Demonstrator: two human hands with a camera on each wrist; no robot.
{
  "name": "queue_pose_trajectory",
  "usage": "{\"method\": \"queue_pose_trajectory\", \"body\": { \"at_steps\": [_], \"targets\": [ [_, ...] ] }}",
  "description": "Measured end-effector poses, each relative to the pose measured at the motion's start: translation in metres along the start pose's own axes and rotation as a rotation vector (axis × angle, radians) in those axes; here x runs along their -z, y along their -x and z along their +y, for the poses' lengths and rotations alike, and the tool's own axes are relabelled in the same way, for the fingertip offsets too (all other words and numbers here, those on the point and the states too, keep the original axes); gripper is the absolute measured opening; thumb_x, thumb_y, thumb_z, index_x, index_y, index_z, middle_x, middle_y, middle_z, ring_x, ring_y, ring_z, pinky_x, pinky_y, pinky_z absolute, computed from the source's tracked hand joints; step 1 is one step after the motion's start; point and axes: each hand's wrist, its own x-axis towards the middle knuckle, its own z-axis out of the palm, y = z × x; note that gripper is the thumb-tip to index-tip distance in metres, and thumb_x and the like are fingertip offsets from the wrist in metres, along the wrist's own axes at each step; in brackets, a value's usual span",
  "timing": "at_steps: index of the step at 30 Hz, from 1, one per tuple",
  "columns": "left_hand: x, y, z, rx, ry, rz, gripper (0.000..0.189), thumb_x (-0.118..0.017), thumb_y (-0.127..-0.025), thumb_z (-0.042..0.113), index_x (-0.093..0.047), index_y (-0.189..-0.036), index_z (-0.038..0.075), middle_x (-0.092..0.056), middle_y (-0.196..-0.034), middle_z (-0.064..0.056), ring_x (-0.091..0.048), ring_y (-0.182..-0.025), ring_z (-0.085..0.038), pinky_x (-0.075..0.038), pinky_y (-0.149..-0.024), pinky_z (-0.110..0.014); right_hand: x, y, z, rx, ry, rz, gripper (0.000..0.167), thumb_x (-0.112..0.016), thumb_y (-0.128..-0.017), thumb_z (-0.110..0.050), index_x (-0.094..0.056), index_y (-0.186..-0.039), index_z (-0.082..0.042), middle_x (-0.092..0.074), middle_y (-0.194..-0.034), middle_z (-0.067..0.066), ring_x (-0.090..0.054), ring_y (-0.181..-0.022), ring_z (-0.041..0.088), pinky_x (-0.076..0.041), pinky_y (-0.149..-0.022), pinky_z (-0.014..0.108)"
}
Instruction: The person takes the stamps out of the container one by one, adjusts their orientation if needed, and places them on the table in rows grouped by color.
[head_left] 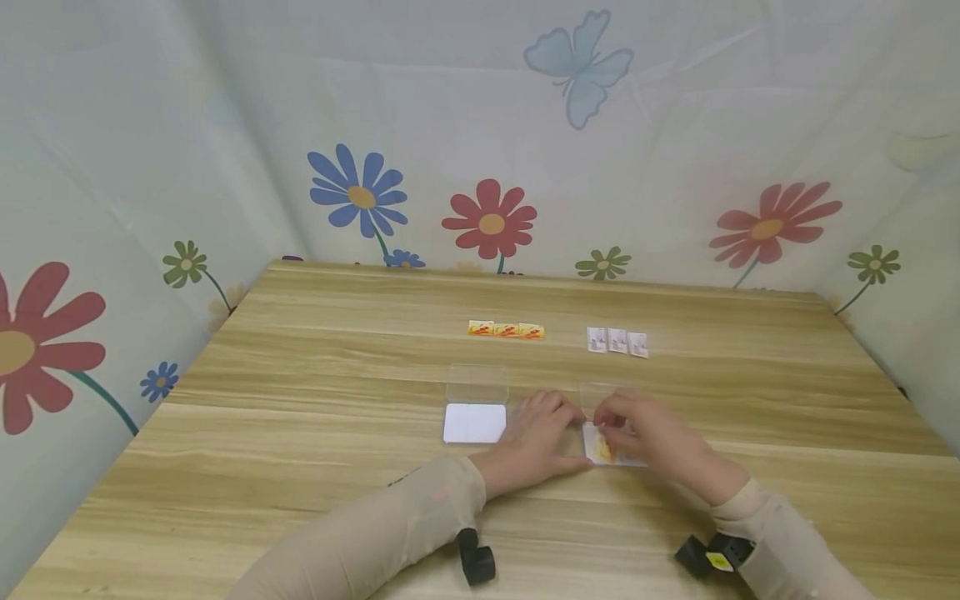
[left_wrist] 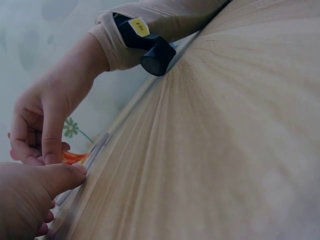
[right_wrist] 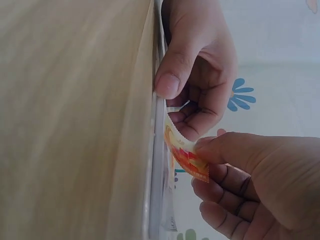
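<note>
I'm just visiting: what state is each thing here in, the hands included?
Left clear-lidded box: open, lid folded back.
Right clear-lidded box: open, lid folded back.
Orange-yellow packet: pinched and bent.
Three orange-yellow packets: lying in a row.
Three white packets: lying in a row.
Left hand: holding the right box's left end.
Right hand: its grip pinches the single orange-yellow packet.

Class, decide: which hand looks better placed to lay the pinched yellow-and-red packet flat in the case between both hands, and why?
Probably the right hand: its thumb and fingers pinch the packet at the case. The left hand seems better for steadying, with its thumb at the case's edge.
</note>
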Motion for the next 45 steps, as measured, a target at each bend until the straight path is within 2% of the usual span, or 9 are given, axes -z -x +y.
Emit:
{"method": "queue_pose_trajectory", "body": {
  "at_steps": [5, 21, 35, 45],
  "targets": [
    [0.0, 0.0, 0.0, -0.007, 0.003, 0.002, 0.05, -0.072, -0.079, 0.052, -0.063, -0.115, 0.019, -0.057, -0.116, 0.004, -0.05, -0.115, -0.015, -0.041, -0.101, -0.033, 0.006, 0.001, 0.001, -0.001, -0.001, -0.007, 0.01, -0.069, -0.084, -0.007, -0.068, -0.091, -0.015, -0.063, -0.083, -0.009, -0.055, -0.076, 0.002, -0.049, -0.068, 0.022],
    [-0.001, 0.001, -0.001, -0.017, 0.005, 0.014, 0.05, -0.072, -0.079, 0.052, -0.062, -0.115, 0.019, -0.057, -0.116, 0.004, -0.051, -0.115, -0.015, -0.04, -0.103, -0.033, 0.021, 0.002, 0.002, -0.046, -0.12, -0.022, 0.008, -0.068, -0.085, -0.006, -0.066, -0.087, -0.013, -0.064, -0.082, -0.007, -0.053, -0.074, 0.0, -0.044, -0.063, 0.02],
    [-0.001, 0.0, -0.002, -0.018, 0.01, 0.021, 0.051, -0.073, -0.078, 0.051, -0.063, -0.116, 0.019, -0.058, -0.117, 0.003, -0.05, -0.116, -0.016, -0.041, -0.102, -0.033, 0.03, 0.004, 0.003, -0.087, -0.131, 0.003, 0.009, -0.069, -0.086, -0.01, -0.065, -0.087, -0.017, -0.067, -0.085, -0.004, -0.058, -0.078, 0.003, -0.048, -0.066, 0.021],
    [0.002, 0.002, -0.001, -0.021, 0.016, 0.025, 0.051, -0.073, -0.078, 0.051, -0.063, -0.116, 0.018, -0.057, -0.117, 0.003, -0.05, -0.116, -0.016, -0.041, -0.102, -0.035, 0.033, 0.004, 0.004, -0.1, -0.172, 0.031, 0.006, -0.068, -0.087, -0.01, -0.065, -0.088, -0.015, -0.067, -0.086, -0.003, -0.061, -0.081, 0.004, -0.049, -0.068, 0.022]
  ]
}}
